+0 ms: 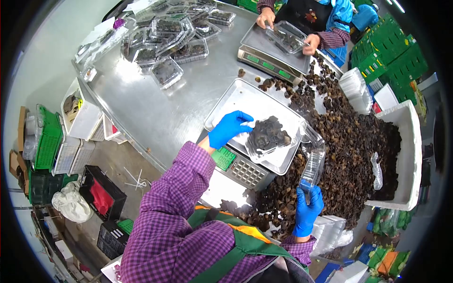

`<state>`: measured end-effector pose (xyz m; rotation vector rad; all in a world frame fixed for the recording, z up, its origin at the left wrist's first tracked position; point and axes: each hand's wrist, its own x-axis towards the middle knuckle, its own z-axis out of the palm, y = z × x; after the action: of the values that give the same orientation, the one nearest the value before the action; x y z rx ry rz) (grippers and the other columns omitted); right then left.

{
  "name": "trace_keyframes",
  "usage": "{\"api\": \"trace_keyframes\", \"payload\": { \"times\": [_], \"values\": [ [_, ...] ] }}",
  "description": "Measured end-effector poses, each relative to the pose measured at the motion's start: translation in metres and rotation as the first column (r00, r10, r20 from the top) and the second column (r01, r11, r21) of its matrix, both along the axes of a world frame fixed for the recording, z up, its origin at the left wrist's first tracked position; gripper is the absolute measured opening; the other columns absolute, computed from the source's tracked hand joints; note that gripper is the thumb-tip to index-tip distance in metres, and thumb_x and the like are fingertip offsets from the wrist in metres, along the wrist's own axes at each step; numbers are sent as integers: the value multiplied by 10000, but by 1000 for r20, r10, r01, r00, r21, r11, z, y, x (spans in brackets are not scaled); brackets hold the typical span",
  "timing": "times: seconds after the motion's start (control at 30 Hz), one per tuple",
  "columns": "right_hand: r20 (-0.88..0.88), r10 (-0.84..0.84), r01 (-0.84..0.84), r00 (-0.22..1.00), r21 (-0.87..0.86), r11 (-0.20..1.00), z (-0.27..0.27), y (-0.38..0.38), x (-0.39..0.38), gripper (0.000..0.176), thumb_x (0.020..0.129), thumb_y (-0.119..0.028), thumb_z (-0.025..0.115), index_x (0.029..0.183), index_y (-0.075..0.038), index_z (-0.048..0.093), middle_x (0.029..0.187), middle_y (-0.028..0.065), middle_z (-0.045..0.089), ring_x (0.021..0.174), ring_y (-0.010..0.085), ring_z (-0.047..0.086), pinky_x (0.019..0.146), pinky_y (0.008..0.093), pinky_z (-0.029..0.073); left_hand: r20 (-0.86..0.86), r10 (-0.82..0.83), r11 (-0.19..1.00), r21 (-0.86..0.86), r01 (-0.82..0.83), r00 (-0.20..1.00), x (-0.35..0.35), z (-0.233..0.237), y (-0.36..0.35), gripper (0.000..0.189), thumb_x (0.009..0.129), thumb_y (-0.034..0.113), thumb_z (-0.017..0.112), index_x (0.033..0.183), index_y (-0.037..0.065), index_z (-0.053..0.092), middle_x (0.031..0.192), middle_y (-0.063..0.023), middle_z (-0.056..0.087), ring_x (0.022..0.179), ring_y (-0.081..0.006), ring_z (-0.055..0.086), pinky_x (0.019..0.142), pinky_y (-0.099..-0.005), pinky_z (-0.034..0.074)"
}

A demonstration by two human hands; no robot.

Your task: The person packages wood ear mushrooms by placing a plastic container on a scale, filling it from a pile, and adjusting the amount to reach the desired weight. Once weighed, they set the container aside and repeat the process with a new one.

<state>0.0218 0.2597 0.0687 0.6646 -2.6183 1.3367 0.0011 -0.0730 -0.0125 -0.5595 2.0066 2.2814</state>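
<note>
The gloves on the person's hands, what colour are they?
Bright blue, on left hand and right hand; head view.

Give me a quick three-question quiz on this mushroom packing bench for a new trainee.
1. True or false: the left hand reaches to a clear tray of dark mushrooms that sits on the scale.
2. What does the right hand hold? A) an empty clear container B) a knife C) a green crate
3. Short answer: what colour are the gloves on both hands?
Key: 1 true; 2 A; 3 blue.
</note>
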Motion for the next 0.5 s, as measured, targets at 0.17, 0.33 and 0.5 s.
{"api": "trace_keyframes", "payload": {
  "times": [0.17,0.33,0.5],
  "values": [
    [16,32,-32,999,24,999,-5,-8,-9,235,764,16,717,992,-28,679,916,83,660,835,204,631,769,307,495,-63,-43,996,71,48,997,13,16,-27,442,770,42,701,1193,-27,593,1173,-111,630,1061,-171,593,952,-289,456],
    [30,23,-24,999,33,999,-12,-9,-17,268,749,27,725,1007,-25,676,908,91,658,824,216,631,755,304,495,-109,130,971,216,-104,986,-2,39,-97,377,810,57,657,1176,-24,617,1137,-79,645,1025,-144,591,918,-275,458],
    [22,44,-44,999,13,999,-14,-12,-21,274,744,40,724,1006,-26,680,906,92,661,815,212,629,746,306,496,-448,555,825,191,-531,701,-26,61,-210,356,888,104,597,1238,39,592,1188,-33,621,991,-120,562,882,-268,432]
  ]
}}
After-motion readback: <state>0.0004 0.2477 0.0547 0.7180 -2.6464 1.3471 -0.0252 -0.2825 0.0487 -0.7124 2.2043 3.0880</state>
